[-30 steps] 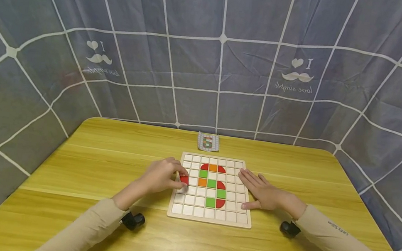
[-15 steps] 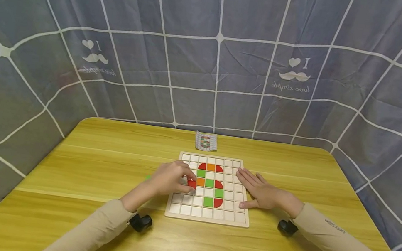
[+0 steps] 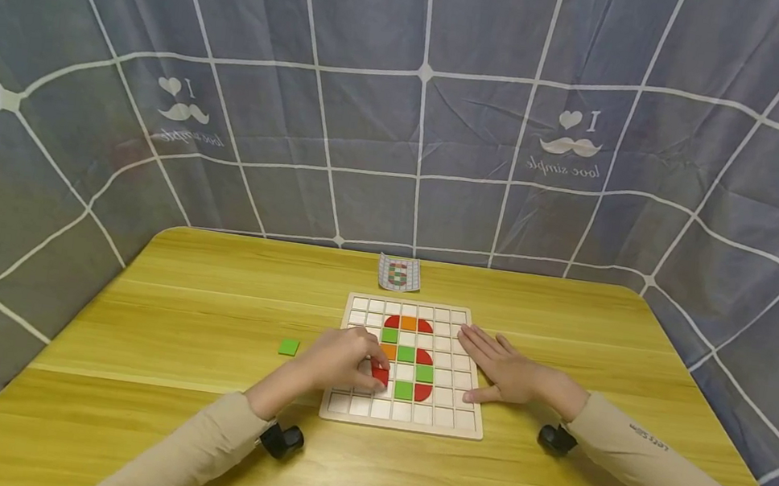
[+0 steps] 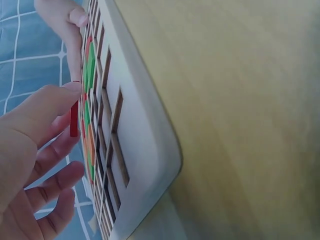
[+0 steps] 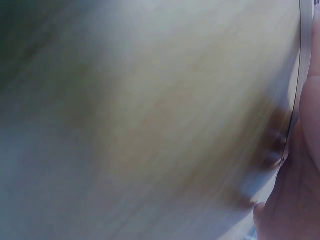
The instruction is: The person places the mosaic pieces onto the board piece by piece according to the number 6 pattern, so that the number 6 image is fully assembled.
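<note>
Between thumb and fingers my left hand [image 3: 344, 357] pinches a red tile [image 3: 380, 376] just over the left part of the wooden grid board [image 3: 353, 418]. In the left wrist view the red tile [image 4: 74, 119] appears edge-on, a little off the board's face. Red, orange and green tiles sit in the board's cells, among them a green tile [image 3: 404, 391] and a red rounded tile [image 3: 423, 393] low in the pattern. My right hand [image 3: 508, 371] rests with spread, straight fingers on the board's right edge. The right wrist view shows only part of that hand, blurred.
A loose green tile [image 3: 288, 347] lies on the wooden table [image 3: 217, 335], left of the board. Behind the board lies a small pattern card [image 3: 399, 274] with a printed coloured figure. A grey gridded curtain [image 3: 475, 140] surrounds the table's back and sides.
My left hand has carried the red tile rightward and nearer to me, from the board's left edge inward. The green tile on the table has come into view. My right hand stays in place.
</note>
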Tool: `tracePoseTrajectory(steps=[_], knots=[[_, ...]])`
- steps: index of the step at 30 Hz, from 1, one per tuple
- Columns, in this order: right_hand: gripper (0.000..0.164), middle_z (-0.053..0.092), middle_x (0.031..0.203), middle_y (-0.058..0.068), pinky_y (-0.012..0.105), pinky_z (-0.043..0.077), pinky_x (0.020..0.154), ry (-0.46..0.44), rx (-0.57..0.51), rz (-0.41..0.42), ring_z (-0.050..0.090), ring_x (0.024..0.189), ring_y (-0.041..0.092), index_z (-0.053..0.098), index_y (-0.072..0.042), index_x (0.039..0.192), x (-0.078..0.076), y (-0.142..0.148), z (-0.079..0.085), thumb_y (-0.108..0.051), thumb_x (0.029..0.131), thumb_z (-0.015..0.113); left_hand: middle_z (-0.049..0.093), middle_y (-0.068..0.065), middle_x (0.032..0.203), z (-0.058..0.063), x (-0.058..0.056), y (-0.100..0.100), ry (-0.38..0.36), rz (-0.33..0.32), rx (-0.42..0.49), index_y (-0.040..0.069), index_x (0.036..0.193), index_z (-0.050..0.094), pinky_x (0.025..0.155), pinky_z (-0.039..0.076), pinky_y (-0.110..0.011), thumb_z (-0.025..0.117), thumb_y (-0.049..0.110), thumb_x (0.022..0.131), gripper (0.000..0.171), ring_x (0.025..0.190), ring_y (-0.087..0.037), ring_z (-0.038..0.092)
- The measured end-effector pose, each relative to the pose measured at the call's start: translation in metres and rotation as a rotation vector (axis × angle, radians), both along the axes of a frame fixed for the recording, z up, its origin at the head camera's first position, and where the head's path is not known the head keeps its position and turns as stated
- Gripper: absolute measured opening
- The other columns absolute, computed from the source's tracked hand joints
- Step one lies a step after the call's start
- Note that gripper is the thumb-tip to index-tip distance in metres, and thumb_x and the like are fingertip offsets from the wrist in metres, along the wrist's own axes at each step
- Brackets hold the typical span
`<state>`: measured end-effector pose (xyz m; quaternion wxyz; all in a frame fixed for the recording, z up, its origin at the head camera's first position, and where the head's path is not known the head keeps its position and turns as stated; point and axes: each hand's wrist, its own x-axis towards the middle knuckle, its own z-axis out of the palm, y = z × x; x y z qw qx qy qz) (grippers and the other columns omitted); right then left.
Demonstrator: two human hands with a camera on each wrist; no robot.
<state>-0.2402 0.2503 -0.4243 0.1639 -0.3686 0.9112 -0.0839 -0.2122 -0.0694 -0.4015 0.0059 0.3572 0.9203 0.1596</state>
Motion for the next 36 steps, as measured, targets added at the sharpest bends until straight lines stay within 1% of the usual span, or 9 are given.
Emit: tracePoseTrajectory(steps=[5,9,12,15,21,30,36], knots=[[0.097,-0.001,0.16,0.022,0.062,0.008,0.115,0.003,0.0,0.005,0.002,0.148,0.039,0.006,0.001,0.153,0.0002,-0.0001,0.0014,-0.059,0.091,0.051,0.069,0.008,0.093,-0.0035,0.0022,0.0026,-0.018,-0.014,0.001,0.018,0.093,0.075,0.062,0.041,-0.019,0.079,0.036,0.077,0.024,0.074,-0.004,0.051],[0.097,-0.001,0.16,0.022,0.062,0.008,0.115,0.006,-0.002,0.009,0.001,0.148,0.04,0.006,0.001,0.153,0.0003,0.0002,0.0009,-0.059,0.091,0.051,0.069,0.008,0.092,-0.006,0.0031,0.0041,-0.029,-0.022,0.007,0.018,0.092,0.076,0.061,0.04,-0.018,0.079,0.033,0.077,0.021,0.073,-0.003,0.049],[0.098,-0.002,0.161,0.02,0.06,0.007,0.116,0.006,0.009,0.003,0.0,0.149,0.037,0.004,-0.001,0.154,-0.0005,0.0011,-0.0004,-0.06,0.09,0.05,0.069,0.009,0.089,-0.0075,0.0033,0.0048,-0.039,-0.026,0.017,0.019,0.092,0.076,0.06,0.04,-0.017,0.079,0.032,0.077,0.02,0.072,-0.003,0.049],[0.099,-0.003,0.161,0.019,0.06,0.007,0.116,0.002,0.013,-0.002,-0.001,0.149,0.036,0.003,-0.002,0.154,-0.0017,0.0018,-0.0018,-0.061,0.09,0.05,0.069,0.009,0.087,-0.0085,0.0031,0.0055,-0.043,-0.026,0.028,0.019,0.091,0.076,0.059,0.04,-0.017,0.08,0.032,0.077,0.02,0.071,-0.003,0.049],[0.099,-0.003,0.162,0.017,0.059,0.007,0.116,0.005,0.012,-0.005,-0.001,0.149,0.035,0.003,-0.003,0.154,-0.0027,0.0021,-0.0031,-0.062,0.09,0.05,0.07,0.008,0.087,-0.0098,0.0025,0.0065,-0.065,-0.028,0.057,0.017,0.09,0.076,0.06,0.04,-0.016,0.079,0.031,0.077,0.019,0.071,-0.007,0.053],[0.099,-0.003,0.161,0.019,0.061,0.007,0.115,0.001,-0.004,-0.001,0.0,0.149,0.037,0.003,-0.002,0.154,-0.0016,0.0021,-0.0008,-0.061,0.09,0.051,0.07,0.007,0.085,-0.0099,0.0025,0.0066,-0.067,-0.035,0.074,0.016,0.089,0.077,0.059,0.04,-0.016,0.08,0.029,0.077,0.018,0.07,-0.009,0.055],[0.098,-0.001,0.161,0.021,0.063,0.007,0.114,0.003,-0.022,0.006,0.001,0.148,0.039,0.005,0.0,0.154,-0.0009,0.002,-0.0007,-0.059,0.091,0.051,0.07,0.008,0.086,-0.0095,0.0031,0.0067,-0.064,-0.037,0.067,0.017,0.09,0.077,0.059,0.04,-0.016,0.079,0.029,0.079,0.017,0.071,-0.008,0.056]])
